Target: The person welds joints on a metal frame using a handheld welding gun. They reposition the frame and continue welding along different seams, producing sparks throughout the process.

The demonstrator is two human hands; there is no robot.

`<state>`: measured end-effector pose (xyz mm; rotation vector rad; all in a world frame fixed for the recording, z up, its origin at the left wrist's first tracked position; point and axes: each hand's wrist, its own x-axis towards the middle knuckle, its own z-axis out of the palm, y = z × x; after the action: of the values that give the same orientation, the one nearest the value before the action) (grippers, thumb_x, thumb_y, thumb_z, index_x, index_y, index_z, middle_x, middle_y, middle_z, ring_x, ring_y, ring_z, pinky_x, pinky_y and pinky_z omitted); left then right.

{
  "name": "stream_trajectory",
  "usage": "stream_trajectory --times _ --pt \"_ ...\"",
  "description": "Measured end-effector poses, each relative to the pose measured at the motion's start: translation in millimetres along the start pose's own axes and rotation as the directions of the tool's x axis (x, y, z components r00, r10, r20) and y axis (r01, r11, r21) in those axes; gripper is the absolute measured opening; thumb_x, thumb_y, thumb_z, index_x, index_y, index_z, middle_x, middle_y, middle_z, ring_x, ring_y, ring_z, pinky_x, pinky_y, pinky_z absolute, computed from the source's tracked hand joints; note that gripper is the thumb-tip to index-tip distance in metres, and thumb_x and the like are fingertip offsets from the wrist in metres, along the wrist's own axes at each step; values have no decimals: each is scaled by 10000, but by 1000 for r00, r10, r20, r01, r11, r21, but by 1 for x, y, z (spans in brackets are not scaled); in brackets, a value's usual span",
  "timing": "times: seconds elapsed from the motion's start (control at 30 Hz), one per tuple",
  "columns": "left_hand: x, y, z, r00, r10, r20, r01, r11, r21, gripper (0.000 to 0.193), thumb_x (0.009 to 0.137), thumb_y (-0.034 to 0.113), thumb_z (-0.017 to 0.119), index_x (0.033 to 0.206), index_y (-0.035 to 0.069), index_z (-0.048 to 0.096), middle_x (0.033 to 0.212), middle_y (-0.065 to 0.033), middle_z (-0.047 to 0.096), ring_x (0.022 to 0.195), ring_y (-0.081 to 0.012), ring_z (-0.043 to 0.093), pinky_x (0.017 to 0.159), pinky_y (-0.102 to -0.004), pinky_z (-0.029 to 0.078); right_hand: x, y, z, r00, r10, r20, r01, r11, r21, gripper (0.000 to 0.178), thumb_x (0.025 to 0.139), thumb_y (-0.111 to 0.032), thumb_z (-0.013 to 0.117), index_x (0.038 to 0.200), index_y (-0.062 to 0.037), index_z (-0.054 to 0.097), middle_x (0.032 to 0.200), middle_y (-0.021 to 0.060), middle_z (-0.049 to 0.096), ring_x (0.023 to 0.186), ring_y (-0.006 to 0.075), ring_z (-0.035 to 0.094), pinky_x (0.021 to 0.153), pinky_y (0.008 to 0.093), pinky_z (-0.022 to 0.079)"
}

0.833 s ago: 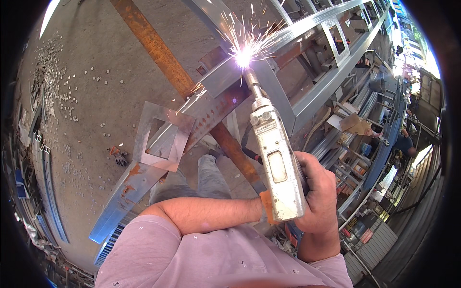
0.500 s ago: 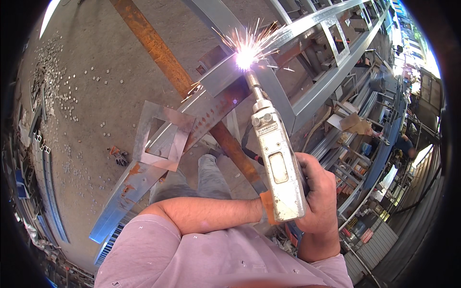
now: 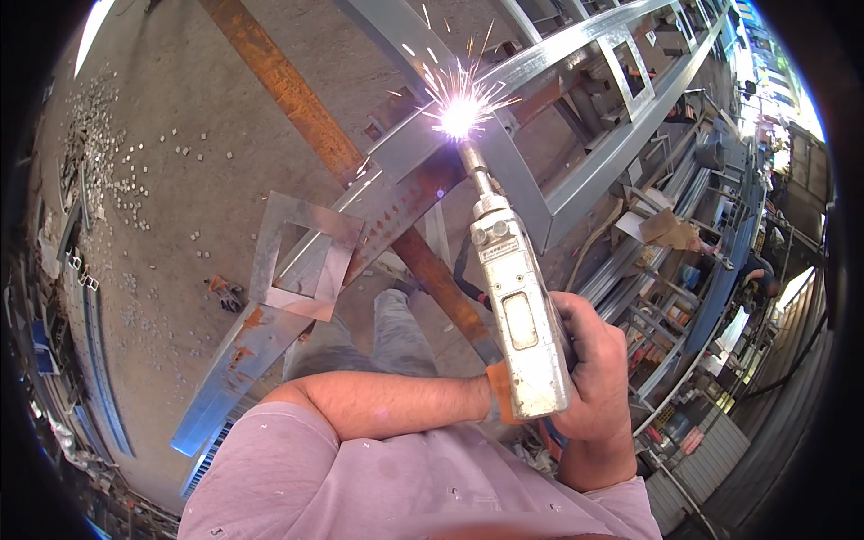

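Note:
My right hand is wrapped around a worn, pale handheld welding gun. Its narrow nozzle reaches up to a bright flash with sparks, where grey steel profiles meet. A short box-section piece lies just left of the flash, along a long steel beam. My left arm crosses in front of me, and an orange glove cuff shows on my left hand beside the gun's rear end. The gun hides that hand's fingers, so its grip does not show. A flat square metal frame rests across the beam.
A rusty beam runs diagonally beneath the steel. Further profiles form a long frame to the upper right. Small metal offcuts litter the floor at left. Stacked tubes and racks stand at right, with another person beyond.
The nozzle and flash have shifted very slightly toward me, and the sparks now fly more upward. My right hand has moved slightly left with the welding gun.

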<state>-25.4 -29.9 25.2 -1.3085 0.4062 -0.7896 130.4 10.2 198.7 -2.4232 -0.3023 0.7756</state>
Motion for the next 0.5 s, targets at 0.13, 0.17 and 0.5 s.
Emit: stream_trajectory --times 0.13,0.17,0.5 --pt "-8 -6 11 999 -2 42 -9 961 276 515 1153 338 390 1591 73 334 1578 -102 444 1470 -151 416 1237 -308 336 -3 1 5 1000 9 -28 -7 997 71 492 743 -109 679 1210 38 628 924 198 703 783 400 680 733 436 529" --pt "-12 -8 15 999 -12 36 -7 874 486 506 1155 330 378 1589 73 337 1575 -104 446 1467 -153 419 1234 -309 340 -3 1 6 999 5 -34 -2 996 84 498 745 -110 681 1217 40 628 932 200 706 785 400 683 734 435 529" --pt "-27 -3 4 963 -266 -47 237 914 -329 477 1156 311 363 1564 67 397 1527 -83 484 1417 -160 464 1208 -309 374 -4 -8 0 999 -50 17 50 998 -26 468 857 -186 804 1200 82 632 977 158 754 857 201 761 759 305 576"
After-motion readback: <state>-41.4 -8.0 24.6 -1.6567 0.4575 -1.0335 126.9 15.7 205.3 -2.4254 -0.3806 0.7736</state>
